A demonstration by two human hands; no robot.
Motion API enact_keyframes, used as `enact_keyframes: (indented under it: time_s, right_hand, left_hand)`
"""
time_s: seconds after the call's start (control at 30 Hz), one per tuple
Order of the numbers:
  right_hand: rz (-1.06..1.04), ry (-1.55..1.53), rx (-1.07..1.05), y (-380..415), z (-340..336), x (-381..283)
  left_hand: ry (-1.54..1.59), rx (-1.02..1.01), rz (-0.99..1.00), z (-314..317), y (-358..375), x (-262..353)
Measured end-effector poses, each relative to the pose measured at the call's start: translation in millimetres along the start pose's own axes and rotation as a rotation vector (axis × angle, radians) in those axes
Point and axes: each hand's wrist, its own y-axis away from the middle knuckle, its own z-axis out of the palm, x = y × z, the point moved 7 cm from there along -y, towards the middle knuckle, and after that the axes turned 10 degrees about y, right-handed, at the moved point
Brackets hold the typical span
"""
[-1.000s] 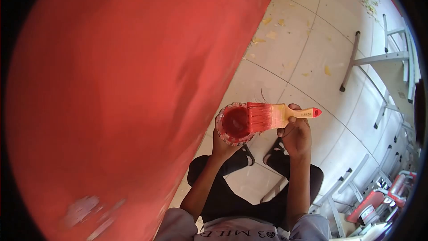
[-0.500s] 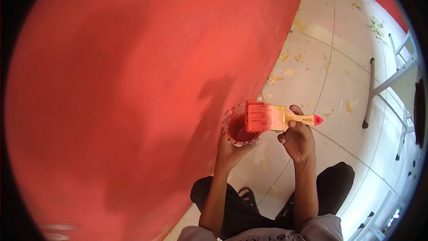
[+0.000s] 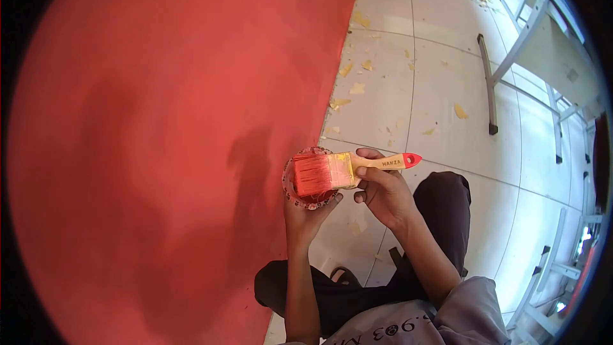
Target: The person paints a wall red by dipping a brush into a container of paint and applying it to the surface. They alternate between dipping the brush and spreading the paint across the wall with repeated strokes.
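Note:
My left hand (image 3: 305,220) is wrapped round a clear cup (image 3: 288,190) with red paint inside, close to the red wall (image 3: 159,121). My right hand (image 3: 382,190) grips a flat paintbrush (image 3: 341,171) near where its wooden handle meets the metal band. The brush's red-coated bristles lie across the cup's opening and cover most of the paint. Its red-tipped handle points to the right. Part of my left hand's fingers is hidden by the cup.
Yellowish flakes (image 3: 357,88) lie scattered on the pale tiled floor (image 3: 447,77) beside the wall. White and grey metal-legged furniture (image 3: 490,90) stands along the right side. My bent knees (image 3: 447,204) are below my hands.
The view has shifted, so wall and floor lie further left. The brush now covers more of the cup's opening, with its bristles further over the paint. Both hands keep their holds.

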Motion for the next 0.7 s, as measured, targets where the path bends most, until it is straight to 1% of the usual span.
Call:
enact_keyframes:
  time_s: [0.07,0.17,0.27,0.37,0.47,0.57,0.67,0.7]
  right_hand:
    - [0.019,-0.008,0.022,-2,-11,7]
    - [0.012,0.0,0.058,-7,-17,7]
    - [-0.01,-0.016,0.091,-10,-21,2]
    - [0.0,-0.028,0.065,-12,-22,2]
    - [0.015,-0.011,0.031,-11,-20,9]
    - [0.046,-0.029,0.008,-12,-17,16]
    - [0.065,-0.029,0.0,-19,-20,19]
    - [0.054,-0.045,0.03,-23,-25,17]
  left_hand:
    - [0.03,0.008,-0.057,0,2,-17]
    - [0.028,-0.07,-0.132,-5,2,-47]
    - [0.043,0.079,0.013,5,7,-6]
    - [0.106,0.041,0.012,-7,3,-24]
    - [0.088,0.034,0.013,-19,4,-36]
    - [0.094,0.113,0.008,-15,5,-20]
    - [0.127,0.13,0.148,-22,0,-9]
    - [0.106,0.143,0.156,-25,0,-8]
